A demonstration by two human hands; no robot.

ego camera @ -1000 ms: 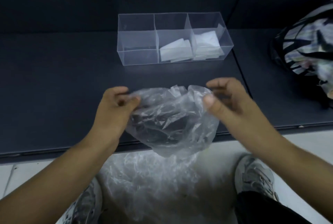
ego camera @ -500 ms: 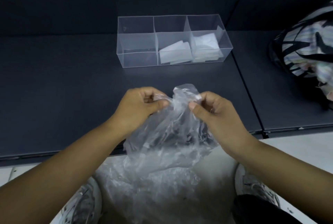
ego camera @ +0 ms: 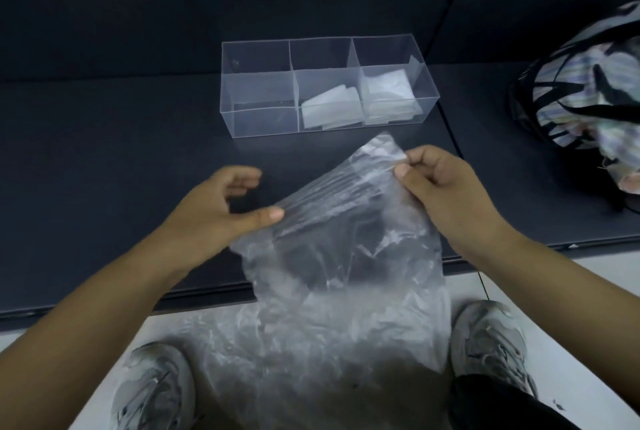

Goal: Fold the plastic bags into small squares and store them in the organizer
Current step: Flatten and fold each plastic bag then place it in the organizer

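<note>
We find the plastic bag (ego camera: 346,239) unfolded and crumpled, held over the front edge of the dark table (ego camera: 104,170). Its long axis runs from the top edge down toward the person, and the lower part hangs between the shoes (ego camera: 156,391). The top edge slants from low on the left to high on the right. The right hand (ego camera: 446,187) pinches the upper right corner between thumb and forefinger. The left hand (ego camera: 221,208) only touches the lower left corner with its thumb; its fingers are curled clear of the film and grip nothing. We judge that this nearer left corner must be taken before the bag can be laid flat. The organizer (ego camera: 259,118) stands beyond the hands, with folded squares (ego camera: 330,109) in its middle and right compartments and nothing visible in the left one.
</note>
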